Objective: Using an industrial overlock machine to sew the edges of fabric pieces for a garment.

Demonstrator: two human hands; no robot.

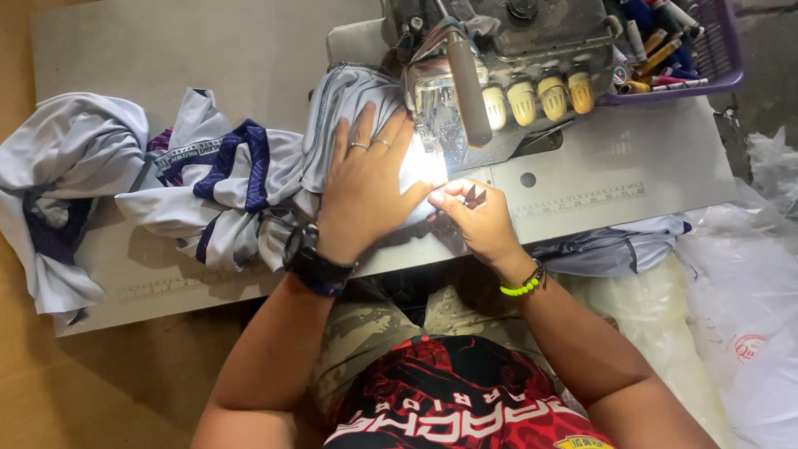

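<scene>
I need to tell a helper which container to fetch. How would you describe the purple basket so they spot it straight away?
Start at the grey sewing machine at the top of the table. Just right of it, in the far corner, sits the purple basket, a plastic one with slotted walls. It is the only container there, packed with thread spools and tubes of mixed colours.

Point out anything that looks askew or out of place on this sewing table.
Nothing looks damaged or spilled. The grey and purple garment lies bunched, one end drooping off the table edge. The left hand presses it flat by the sewing machine; the right hand pinches the edge.
</scene>
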